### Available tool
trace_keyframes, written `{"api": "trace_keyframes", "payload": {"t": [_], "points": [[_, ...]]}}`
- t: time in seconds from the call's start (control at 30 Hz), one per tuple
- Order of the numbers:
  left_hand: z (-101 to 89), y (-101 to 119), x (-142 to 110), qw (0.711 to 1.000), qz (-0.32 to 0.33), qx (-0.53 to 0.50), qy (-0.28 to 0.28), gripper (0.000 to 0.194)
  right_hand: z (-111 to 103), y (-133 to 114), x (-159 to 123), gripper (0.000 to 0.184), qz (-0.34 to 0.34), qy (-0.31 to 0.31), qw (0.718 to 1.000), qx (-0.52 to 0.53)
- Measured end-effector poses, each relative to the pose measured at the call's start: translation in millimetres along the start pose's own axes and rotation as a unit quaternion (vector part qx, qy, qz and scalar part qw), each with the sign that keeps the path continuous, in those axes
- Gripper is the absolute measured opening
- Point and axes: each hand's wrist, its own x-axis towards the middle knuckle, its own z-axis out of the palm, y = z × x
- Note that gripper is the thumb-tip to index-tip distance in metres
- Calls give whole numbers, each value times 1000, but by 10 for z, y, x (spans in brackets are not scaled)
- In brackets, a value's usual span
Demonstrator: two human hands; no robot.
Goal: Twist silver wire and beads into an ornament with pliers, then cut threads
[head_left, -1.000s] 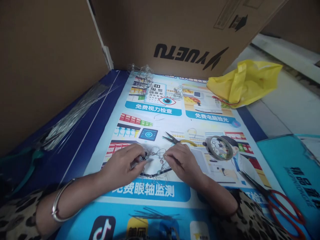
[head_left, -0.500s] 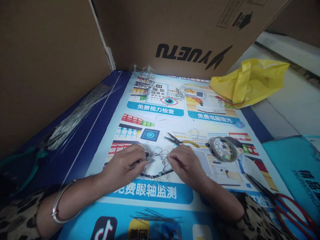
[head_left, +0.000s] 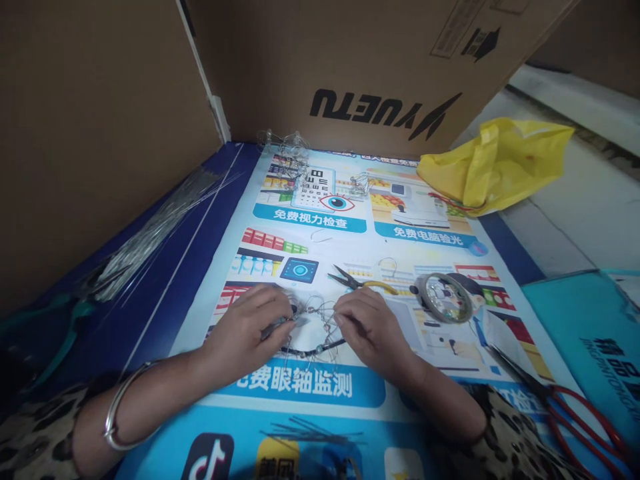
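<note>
Both hands pinch at a beaded wire ring

The beaded wire ring (head_left: pixel 320 348) sits between the two hands, on the near half of the printed sheet (head_left: pixel 240 420). The left hand (head_left: pixel 250 323) pinches the ring's left side between thumb and forefinger; what lies deeper in that grip is hidden. The right hand (head_left: pixel 373 327) has thumb and forefinger drawn together at the right side, apparently on a thin wire, though the exact contact is too small to tell.

The step in hand looks like fine bending or winding of wire at the ring's far side. The next move seems to call for a steady left hold and a small, controlled turn from the right fingertips, without snagging neighbouring strands. The pliers (head_left: pixel 356 284) lie just beyond the right hand, their tips pointing far left.

The ring's long axis appears to run left to right. Its dark band bows toward the near side, where loose wire ends point; loops stand out along the far side.
</note>
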Motion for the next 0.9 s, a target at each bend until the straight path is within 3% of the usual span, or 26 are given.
{"api": "trace_keyframes", "payload": {"t": [0.2,0.47,0.7,0.9], "points": [[-13,-5,9,1000,1,-6,-6,9,6,-10,-4,9,9,-4,1000,-11],[-116,-72,35,994,16,-104,-42,14,1,4,2,10,5,-3,1000,-14],[-197,-55,-49,988,-33,-148,-38,16,0,11,6,13,0,-5,1000,-7],[-199,-48,-72,988,3,-133,-81,25,-2,5,10,14,5,-8,1000,-10]]}}
